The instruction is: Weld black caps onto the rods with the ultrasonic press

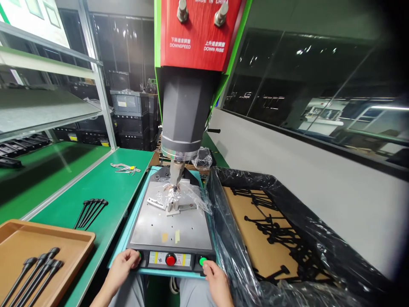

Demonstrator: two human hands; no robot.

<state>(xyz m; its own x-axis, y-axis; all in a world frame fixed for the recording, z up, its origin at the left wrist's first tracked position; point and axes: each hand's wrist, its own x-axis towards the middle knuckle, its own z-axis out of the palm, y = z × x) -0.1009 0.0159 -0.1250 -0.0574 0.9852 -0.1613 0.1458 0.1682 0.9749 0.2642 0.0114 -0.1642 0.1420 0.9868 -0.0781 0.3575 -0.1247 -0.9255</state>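
Green buttons (203,260) sit by our half-curled, apparently empty left hand (124,262) and right hand (217,278); we judge loose film (198,199) could snag if the press tip (177,171) moves.

Right hand (218,281) beside green button (203,260)

Left green button (139,255) apparently mostly hidden

We see a red panel (198,55) with white lettering, edged in bright green; a dark grey housing (182,111); a silver plate (143,230) with one orange-tan patch (164,237) and one pale yellow patch (177,236); a red button (171,259); a green button (203,260); a green worktop (92,183); an orange-brown tray (67,244); black rods (47,265); tan cardboard (255,251); a glossy black liner (226,226); our grey trousers (195,294).
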